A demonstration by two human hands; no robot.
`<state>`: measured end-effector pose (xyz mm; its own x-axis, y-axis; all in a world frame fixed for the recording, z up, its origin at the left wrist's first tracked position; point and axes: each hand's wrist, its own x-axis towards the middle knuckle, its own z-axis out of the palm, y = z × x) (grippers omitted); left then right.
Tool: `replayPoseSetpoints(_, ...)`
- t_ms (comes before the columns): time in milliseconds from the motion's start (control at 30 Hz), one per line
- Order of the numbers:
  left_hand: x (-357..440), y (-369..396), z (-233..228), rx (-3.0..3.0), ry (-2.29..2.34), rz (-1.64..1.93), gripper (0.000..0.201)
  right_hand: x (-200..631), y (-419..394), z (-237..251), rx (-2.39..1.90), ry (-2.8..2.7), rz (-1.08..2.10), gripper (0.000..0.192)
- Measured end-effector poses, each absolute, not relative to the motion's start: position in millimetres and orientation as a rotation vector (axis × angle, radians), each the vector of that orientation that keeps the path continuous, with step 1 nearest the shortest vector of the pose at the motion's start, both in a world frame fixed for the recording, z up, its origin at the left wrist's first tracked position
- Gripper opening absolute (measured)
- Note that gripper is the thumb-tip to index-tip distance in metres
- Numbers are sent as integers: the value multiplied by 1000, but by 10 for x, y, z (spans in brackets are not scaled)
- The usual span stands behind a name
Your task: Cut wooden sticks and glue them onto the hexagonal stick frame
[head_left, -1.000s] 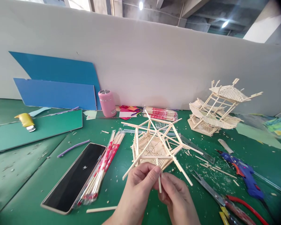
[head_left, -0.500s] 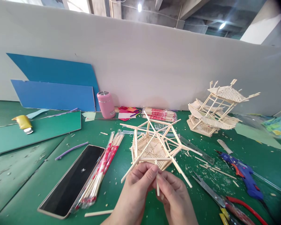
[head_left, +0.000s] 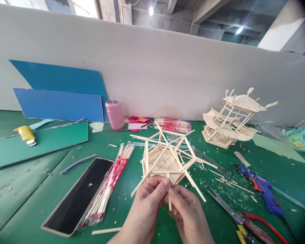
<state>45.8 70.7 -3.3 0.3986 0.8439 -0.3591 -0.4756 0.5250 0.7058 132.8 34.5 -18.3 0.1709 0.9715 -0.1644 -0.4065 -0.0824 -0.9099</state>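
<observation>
Pinched between the fingers of my left hand (head_left: 148, 205) and my right hand (head_left: 189, 210) is a short wooden stick (head_left: 170, 203), with its lower end pointing toward me. Both hands meet just in front of a stick-built frame (head_left: 165, 160), and its front edge lies right behind my fingertips. This frame has a ringed six-sided floor, uprights and long crossing beams that stick out past the corners. My fingers cover part of the stick and the frame's near side. Whether the stick touches the frame, I cannot tell.
Left are a phone (head_left: 78, 196), packed sticks (head_left: 112, 186) and a loose stick (head_left: 106, 231). Right lie scissors (head_left: 227, 206), red-handled pliers (head_left: 265, 225) and a blue glue gun (head_left: 261, 188). Behind stand a pink flask (head_left: 115, 115) and a stick pavilion (head_left: 231, 118).
The view has shifted slightly. Both hands keep the same pinch on the stick, and the frame stays in place.
</observation>
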Motion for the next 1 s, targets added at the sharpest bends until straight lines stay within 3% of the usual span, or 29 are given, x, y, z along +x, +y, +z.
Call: replayPoseSetpoints(1000,452,719,-13,576,788,880,19,1324,345,-208,-1046,-648,1337,31)
